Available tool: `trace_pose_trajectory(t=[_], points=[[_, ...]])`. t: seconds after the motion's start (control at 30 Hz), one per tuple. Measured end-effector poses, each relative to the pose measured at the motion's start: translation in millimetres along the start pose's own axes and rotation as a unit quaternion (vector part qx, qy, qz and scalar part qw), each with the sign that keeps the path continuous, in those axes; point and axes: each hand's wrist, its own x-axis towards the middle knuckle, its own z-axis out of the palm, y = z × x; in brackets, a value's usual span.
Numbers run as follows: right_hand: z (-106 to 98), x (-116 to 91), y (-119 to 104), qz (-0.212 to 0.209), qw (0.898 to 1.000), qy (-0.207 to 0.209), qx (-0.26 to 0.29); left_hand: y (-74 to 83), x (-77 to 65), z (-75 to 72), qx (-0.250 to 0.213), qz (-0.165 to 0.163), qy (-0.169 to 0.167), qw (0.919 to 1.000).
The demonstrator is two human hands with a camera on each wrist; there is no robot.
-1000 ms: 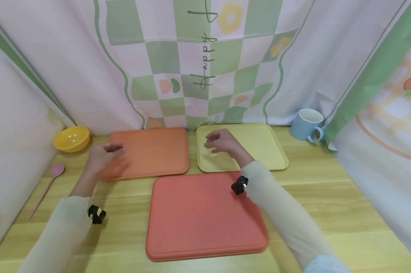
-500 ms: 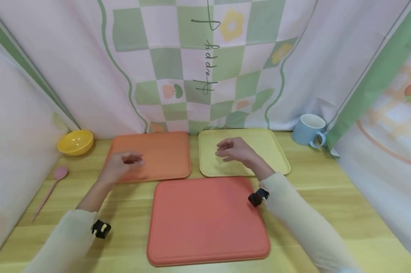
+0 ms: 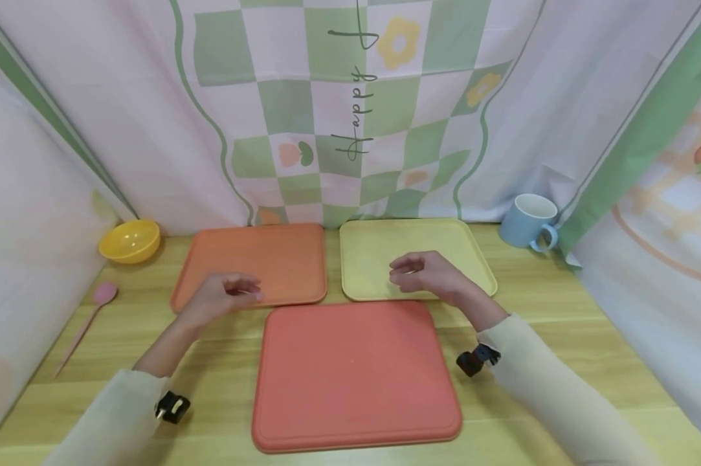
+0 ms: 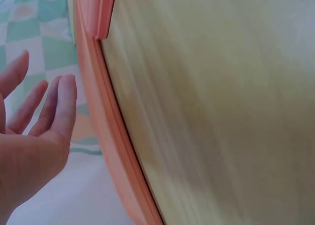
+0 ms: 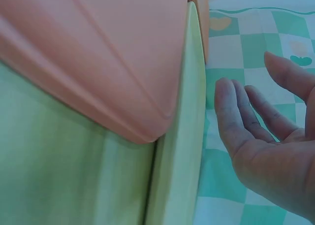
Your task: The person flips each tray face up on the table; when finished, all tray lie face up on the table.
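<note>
- Orange tray [image 3: 280, 259]: lies flat toward the far edge of the desk [image 3: 560, 336], left of the middle, its long far side close by the hanging cloth.
- Yellow tray [image 3: 443, 249]: also along the far edge, just right of the orange one, with a narrow strip of wood between them.
- Red tray [image 3: 356, 375]: sits nearer the person, its far side right up against the near sides of the other two — whether it overlaps them, I cannot tell.
- Left hand [image 3: 219, 298]: above the near side of the orange tray, fingers relaxed and a little bent, lying close together; the left wrist view shows the thumb apart from them, with air between hand and rim.
- Right hand [image 3: 432, 273]: above the near part of the yellow tray, loosely curved in the same way, fingertips pointing left and thumb away from the fingers — neither hand is pinching anything.
- Yellow bowl [image 3: 130, 243]: upright in the desk's far left corner.
- Pink spoon [image 3: 82, 330]: along the left edge, its round head toward the bowl, its handle slanting toward the person.
- Blue mug [image 3: 525, 221]: upright in the far right corner, handle turned right and toward the person.
- Cloth [image 3: 338, 103]: hangs behind the far edge, green and white checks with yellow flowers and the word "Happy" running sideways.
</note>
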Motion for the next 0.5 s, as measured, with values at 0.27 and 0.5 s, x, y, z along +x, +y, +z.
trace_pose_trajectory(t=[0.27, 0.5], points=[[-8.0, -17.9, 10.4, 0.007, 1.000, -0.009, 0.001, -4.6, -5.9, 6.8, 0.001, -0.004, -0.033, 0.9995], [-15.6, -31.1, 16.7, 0.024, 1.000, -0.001, -0.020, -12.5, -9.9, 8.7, -0.025, -0.012, -0.054, 0.9982]])
